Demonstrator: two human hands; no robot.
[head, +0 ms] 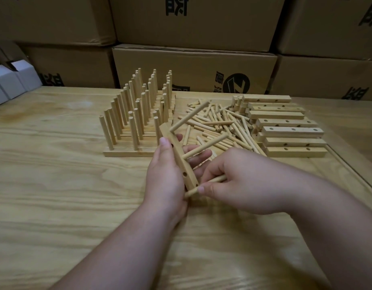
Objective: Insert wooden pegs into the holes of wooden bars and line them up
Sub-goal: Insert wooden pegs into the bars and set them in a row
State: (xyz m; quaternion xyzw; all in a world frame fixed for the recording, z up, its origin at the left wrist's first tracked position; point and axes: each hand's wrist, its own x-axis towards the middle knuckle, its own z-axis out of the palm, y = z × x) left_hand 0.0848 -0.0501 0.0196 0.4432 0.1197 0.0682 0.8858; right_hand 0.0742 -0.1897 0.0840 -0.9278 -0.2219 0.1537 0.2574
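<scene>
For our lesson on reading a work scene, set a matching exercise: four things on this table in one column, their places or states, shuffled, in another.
Things
1. held bar
2. loose pegs
3. finished bars
4. empty bars

States
A. stacked flat at the far right
B. lined up, pegs upright
C. gripped by the left hand, while the right hand pinches a peg at its near end
D. heaped in the middle

Pairs: 1-C, 2-D, 3-B, 4-A

Finished bars with upright pegs [137, 114] are standing in rows on the bench [55, 185], left of a loose peg pile [218, 124]. Empty bars [285, 130] are lying stacked right of that pile. Cardboard boxes [193, 68] are sitting behind everything.
</scene>
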